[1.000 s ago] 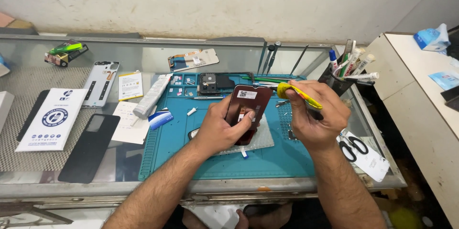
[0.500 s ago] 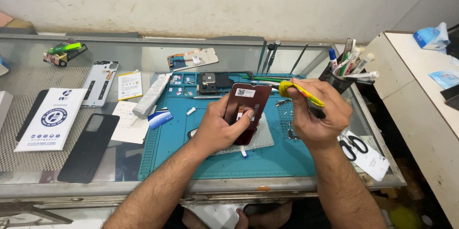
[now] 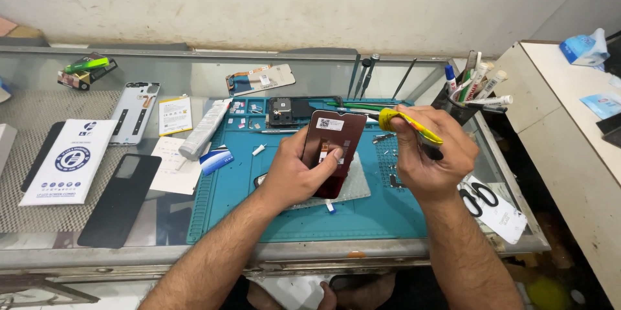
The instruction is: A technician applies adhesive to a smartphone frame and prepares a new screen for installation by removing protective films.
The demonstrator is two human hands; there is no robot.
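Left hand (image 3: pixel 294 177): grip closed on dark red phone screen panel (image 3: pixel 333 151), held tilted above blue work mat (image 3: pixel 259 206), mid-desk. Right hand (image 3: pixel 430 155): grip closed on yellow-handled tool (image 3: pixel 407 122), tip just right of panel's far edge. Change over last second: tool handle lifted slightly, panel barely shifted; work on panel in same stage. White tube (image 3: pixel 206 129) and black back cover (image 3: pixel 119 200) lie left; scissors (image 3: pixel 479 193) right; pen holder (image 3: pixel 469 93) far right.

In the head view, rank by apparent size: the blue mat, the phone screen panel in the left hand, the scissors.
1. Blue mat
2. Screen panel, raised nearer the camera, so slightly flattered
3. Scissors
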